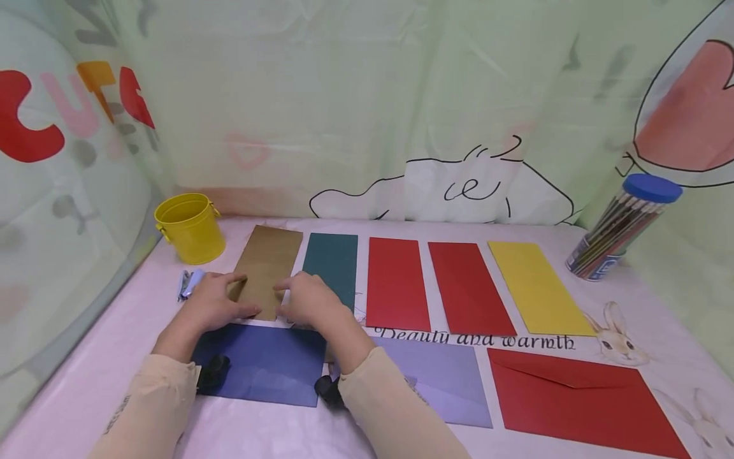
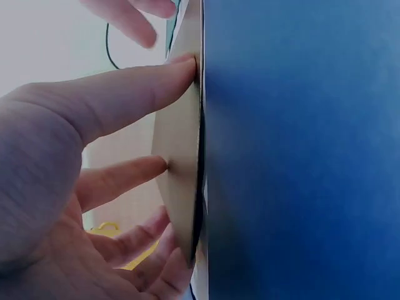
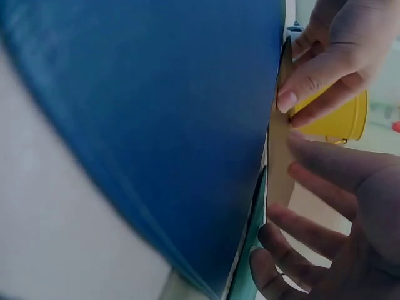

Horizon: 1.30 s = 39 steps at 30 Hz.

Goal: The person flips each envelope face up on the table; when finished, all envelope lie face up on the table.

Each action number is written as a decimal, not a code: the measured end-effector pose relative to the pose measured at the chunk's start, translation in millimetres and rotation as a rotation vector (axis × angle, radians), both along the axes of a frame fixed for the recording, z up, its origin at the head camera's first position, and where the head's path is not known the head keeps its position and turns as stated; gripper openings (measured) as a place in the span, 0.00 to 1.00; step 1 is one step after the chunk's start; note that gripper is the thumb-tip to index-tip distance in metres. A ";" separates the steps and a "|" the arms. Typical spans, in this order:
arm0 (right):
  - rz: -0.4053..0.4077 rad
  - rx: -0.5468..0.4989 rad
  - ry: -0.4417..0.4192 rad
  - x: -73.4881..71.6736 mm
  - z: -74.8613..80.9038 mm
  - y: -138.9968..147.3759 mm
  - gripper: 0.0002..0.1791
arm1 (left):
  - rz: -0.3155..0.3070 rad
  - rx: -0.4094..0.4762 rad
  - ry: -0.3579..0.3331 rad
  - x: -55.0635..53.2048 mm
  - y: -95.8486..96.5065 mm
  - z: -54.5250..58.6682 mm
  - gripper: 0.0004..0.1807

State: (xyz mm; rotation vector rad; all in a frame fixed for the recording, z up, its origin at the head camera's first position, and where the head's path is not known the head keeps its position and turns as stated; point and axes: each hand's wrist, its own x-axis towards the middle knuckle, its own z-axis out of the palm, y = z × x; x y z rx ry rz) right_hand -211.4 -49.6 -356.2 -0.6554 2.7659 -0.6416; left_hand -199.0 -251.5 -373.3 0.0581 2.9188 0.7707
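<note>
A brown envelope (image 1: 269,261) lies on the table at the left end of a row. My left hand (image 1: 220,299) touches its left and near part; in the left wrist view, the thumb (image 2: 144,90) is at the near edge and the index finger lies on the surface. My right hand (image 1: 312,303) is at the envelope's right side, fingers spread and slightly bent, beside the dark green envelope (image 1: 332,261). Whether its fingertips press on the paper is hard to tell. A blue envelope (image 1: 264,366) lies crosswise below both hands, partly covered by the wrists.
Two red envelopes (image 1: 395,280) and a yellow one (image 1: 539,287) continue the row rightward. Nearer lie a lavender envelope (image 1: 447,382) and a red one (image 1: 579,401). A yellow bucket (image 1: 192,233) and a small lilac-and-metal object (image 1: 188,284) stand left; a pencil jar (image 1: 622,229) stands right.
</note>
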 end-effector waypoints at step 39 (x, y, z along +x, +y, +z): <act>-0.044 -0.110 -0.097 3.9 -0.4 25.1 0.49 | -0.160 0.023 0.314 2.5 -1.7 8.7 0.22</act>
